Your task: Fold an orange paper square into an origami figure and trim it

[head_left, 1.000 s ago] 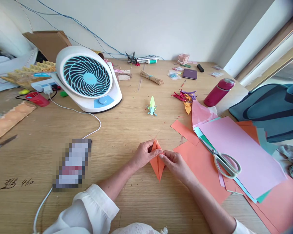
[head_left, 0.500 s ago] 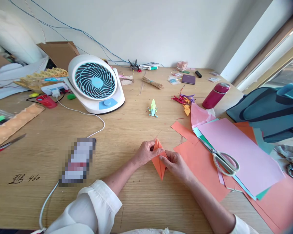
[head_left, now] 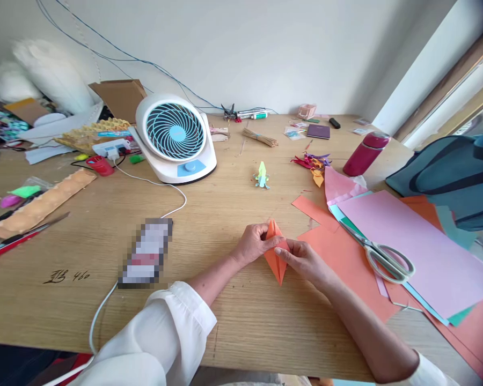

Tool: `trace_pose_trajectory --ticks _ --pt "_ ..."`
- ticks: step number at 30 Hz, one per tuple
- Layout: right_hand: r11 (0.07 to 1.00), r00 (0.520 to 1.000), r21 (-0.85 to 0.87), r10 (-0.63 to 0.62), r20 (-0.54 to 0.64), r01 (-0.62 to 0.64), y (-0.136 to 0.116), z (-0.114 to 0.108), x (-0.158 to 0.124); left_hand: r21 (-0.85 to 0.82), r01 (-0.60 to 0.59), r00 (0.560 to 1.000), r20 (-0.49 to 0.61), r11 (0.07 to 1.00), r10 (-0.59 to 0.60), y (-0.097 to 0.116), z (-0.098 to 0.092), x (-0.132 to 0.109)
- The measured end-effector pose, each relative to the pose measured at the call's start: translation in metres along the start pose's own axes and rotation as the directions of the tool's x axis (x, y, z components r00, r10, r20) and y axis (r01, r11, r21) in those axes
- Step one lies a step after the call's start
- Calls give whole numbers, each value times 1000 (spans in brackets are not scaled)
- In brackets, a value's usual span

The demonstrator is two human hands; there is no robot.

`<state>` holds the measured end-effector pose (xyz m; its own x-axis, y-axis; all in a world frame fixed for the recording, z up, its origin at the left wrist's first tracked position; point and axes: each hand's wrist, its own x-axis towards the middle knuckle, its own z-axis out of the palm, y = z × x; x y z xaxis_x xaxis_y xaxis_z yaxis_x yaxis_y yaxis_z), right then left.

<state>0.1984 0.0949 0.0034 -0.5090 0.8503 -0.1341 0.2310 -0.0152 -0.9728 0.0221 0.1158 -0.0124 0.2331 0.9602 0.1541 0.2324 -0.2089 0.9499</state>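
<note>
A folded orange paper shape (head_left: 276,262), pointed at both ends, lies on the wooden table (head_left: 209,214) in front of me. My left hand (head_left: 254,242) pinches its upper left edge with closed fingers. My right hand (head_left: 305,260) grips its right side, fingers pressed together on the paper. Both hands meet at the middle of the shape.
Scissors (head_left: 384,257) lie on a stack of pink and orange sheets (head_left: 410,246) at the right. A small fan (head_left: 176,136), a phone on a white cable (head_left: 147,252), a red bottle (head_left: 365,153), a small green paper figure (head_left: 261,175), paper scraps (head_left: 312,163) and a blue bag (head_left: 451,177) surround the work spot.
The view has swung left and drawn back, showing more of the table's left end. Both hands stay on the orange paper, with only slight finger shifts.
</note>
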Motion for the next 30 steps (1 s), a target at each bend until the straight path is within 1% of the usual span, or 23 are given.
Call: trace_pose_trajectory --ticks 3,7,10,14,16,19,22,25,27,30 --pt "998 1000 -59 25 -11 -26 3 0 0 -10 -11 1000 0 1000 11 2 2 -2" --pt "994 999 -105 29 22 -26 5 1 -1 -30 -19 1000 19 999 19 4 3 -2" --pt "994 999 -109 23 24 -20 5 3 -2 -45 -19 997 72 999 22 5 2 -2" --pt "991 1000 -135 9 -4 -10 2 4 -4 -67 -6 986 166 998 17 7 0 -3" --pt "989 1000 -149 6 3 -6 1 4 -5 -71 3 983 186 997 10 8 -1 -3" --pt "987 1000 -162 17 12 -15 -1 4 -5 -71 19 981 192 997 -5 7 -1 -3" --pt "986 999 -164 31 -7 -32 -1 4 -4 -72 35 979 202 997 -19 6 -1 -3" --pt "986 1000 -164 14 -16 -16 2 5 -4 -76 44 979 202 996 -28 7 0 -3" --pt "982 1000 -187 5 -17 -8 4 6 -5 -78 45 979 202 996 -29 10 -1 -3" --pt "971 999 -237 30 -20 -33 5 8 -7 -82 41 978 207 996 -23 14 -2 -4"
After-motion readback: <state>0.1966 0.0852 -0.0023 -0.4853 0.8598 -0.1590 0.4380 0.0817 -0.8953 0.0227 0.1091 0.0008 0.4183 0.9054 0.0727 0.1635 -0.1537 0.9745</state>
